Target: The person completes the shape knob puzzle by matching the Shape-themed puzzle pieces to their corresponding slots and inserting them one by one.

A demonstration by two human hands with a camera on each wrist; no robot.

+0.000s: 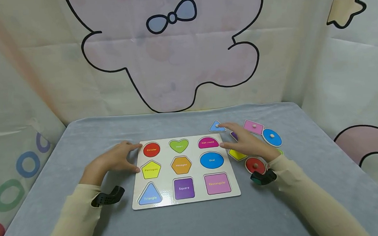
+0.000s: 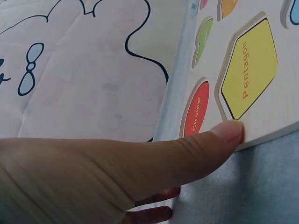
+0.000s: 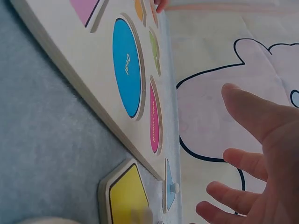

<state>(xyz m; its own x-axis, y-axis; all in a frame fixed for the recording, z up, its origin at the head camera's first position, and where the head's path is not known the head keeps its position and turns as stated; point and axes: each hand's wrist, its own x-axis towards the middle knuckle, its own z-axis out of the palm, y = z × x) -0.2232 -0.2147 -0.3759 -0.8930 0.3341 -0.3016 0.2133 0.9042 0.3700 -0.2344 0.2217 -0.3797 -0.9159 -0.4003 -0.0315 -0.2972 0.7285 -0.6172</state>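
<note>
A white shape puzzle board [image 1: 167,178] lies on the cloth, its coloured recesses labelled with shape names. My left hand [image 1: 116,159] is at its left edge, index finger by the upper left corner. In the left wrist view, the thumb [image 2: 201,151] touches the board beside the yellow pentagon recess. To the right of the board my right hand [image 1: 248,141] hovers over loose knobbed pieces, fingers spread and holding nothing. Around it are a blue triangle [image 1: 216,127], a pink rectangle [image 1: 254,127], a blue oval [image 1: 271,138], a red circle [image 1: 254,164] and a yellow piece [image 1: 236,155].
Purple [image 1: 233,135] and green [image 1: 280,151] pieces are partly hidden by the right hand and arm. A grey-blue cloth [image 1: 190,224] covers the table. Printed curtains [image 1: 173,75] hang behind it and at both sides.
</note>
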